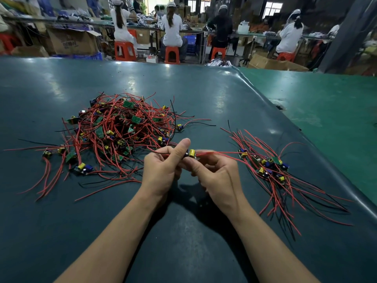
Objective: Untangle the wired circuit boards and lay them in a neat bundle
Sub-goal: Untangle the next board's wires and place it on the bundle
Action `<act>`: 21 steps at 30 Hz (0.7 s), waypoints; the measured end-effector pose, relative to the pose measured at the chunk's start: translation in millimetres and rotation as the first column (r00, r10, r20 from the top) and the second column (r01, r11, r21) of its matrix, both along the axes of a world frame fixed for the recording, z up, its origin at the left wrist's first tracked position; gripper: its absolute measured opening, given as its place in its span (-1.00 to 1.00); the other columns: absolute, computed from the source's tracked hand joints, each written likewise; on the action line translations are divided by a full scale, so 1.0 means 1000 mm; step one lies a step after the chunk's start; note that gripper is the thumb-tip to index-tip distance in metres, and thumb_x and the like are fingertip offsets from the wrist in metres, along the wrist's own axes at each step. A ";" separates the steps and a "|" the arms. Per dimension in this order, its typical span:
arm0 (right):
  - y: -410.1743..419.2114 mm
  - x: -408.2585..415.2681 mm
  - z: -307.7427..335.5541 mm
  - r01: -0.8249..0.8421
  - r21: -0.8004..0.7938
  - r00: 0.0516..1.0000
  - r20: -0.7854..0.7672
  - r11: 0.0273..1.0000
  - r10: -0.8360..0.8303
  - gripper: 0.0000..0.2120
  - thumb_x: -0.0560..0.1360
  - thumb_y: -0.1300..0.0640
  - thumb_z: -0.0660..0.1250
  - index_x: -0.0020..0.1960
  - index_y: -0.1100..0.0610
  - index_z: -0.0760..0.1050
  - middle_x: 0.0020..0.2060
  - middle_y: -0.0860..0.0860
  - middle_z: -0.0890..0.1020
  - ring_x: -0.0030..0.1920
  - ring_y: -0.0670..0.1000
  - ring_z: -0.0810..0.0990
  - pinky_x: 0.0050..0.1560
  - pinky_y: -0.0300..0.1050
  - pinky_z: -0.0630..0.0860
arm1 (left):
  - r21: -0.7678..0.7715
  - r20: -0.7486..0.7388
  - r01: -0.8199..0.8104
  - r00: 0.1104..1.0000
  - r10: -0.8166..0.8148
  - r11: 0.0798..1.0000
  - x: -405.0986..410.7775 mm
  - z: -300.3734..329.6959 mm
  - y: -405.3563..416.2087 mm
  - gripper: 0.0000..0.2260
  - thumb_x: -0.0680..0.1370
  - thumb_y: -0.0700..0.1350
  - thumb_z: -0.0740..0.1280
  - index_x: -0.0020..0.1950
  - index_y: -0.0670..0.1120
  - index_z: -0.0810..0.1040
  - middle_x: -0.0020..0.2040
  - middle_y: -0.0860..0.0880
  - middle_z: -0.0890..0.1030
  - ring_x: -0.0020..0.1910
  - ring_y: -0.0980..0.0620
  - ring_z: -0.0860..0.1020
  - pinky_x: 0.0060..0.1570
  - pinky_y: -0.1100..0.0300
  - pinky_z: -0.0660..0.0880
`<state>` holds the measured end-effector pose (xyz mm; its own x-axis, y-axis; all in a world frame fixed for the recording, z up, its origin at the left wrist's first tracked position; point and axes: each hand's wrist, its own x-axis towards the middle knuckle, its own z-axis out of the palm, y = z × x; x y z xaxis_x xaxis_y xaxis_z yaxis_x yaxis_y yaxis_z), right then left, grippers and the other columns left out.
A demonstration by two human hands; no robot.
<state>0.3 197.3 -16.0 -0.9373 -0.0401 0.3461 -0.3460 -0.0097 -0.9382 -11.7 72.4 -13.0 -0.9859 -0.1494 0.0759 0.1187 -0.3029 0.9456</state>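
Hands [189,170] mid-table, piles flanking.

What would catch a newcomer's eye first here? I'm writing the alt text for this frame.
The big tangled heap of red-wired circuit boards, left of centre on the dark table. Then the left hand and right hand pinching one board in front, and the neater bundle fanned out at right.

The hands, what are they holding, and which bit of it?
Both hands hold one small circuit board above the table. The left hand pinches its left end; the right hand grips just below it, where its red wires trail right.
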 end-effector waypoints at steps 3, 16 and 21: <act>0.003 0.000 0.001 -0.058 -0.048 0.998 0.037 0.997 0.060 -0.75 0.31 0.07 0.52 -0.04 0.08 0.62 -0.42 0.02 0.60 -0.51 -0.14 0.49 -0.50 -0.33 0.37 | 0.002 -0.014 -0.002 1.000 0.002 1.000 0.000 0.000 0.000 -0.63 0.27 0.16 0.49 -0.40 -0.13 0.53 -0.61 0.02 0.41 -0.66 0.11 0.35 -0.58 0.30 0.21; 0.021 -0.015 -0.002 0.532 -0.627 0.839 0.479 0.569 -0.257 -0.59 0.56 -0.21 0.26 -0.18 0.14 0.42 -0.55 0.01 0.50 -0.65 -0.09 0.31 -0.62 -0.33 0.19 | -0.516 -0.202 -0.346 0.938 0.282 0.783 -0.003 -0.010 -0.009 -0.71 0.57 0.02 0.36 -0.29 -0.09 0.53 -0.43 0.01 0.61 -0.45 0.11 0.49 -0.34 0.22 0.40; 0.012 -0.015 -0.005 0.405 -0.442 0.895 0.370 0.801 -0.248 -0.64 0.61 0.02 0.27 -0.32 0.10 0.54 -0.56 0.01 0.50 -0.66 -0.08 0.29 -0.61 -0.35 0.17 | -0.858 -0.385 -0.455 0.877 0.289 0.239 -0.007 -0.016 -0.027 -0.81 0.50 -0.07 0.39 0.08 -0.08 0.64 0.10 -0.06 0.58 0.17 -0.12 0.41 0.19 0.02 0.35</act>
<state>-14.8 208.9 -20.6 -0.9199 0.3894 -0.0464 -0.1385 -0.4334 -0.8905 -18.9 45.1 -29.2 -0.8081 -0.2503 0.5332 0.0944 0.8385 0.5367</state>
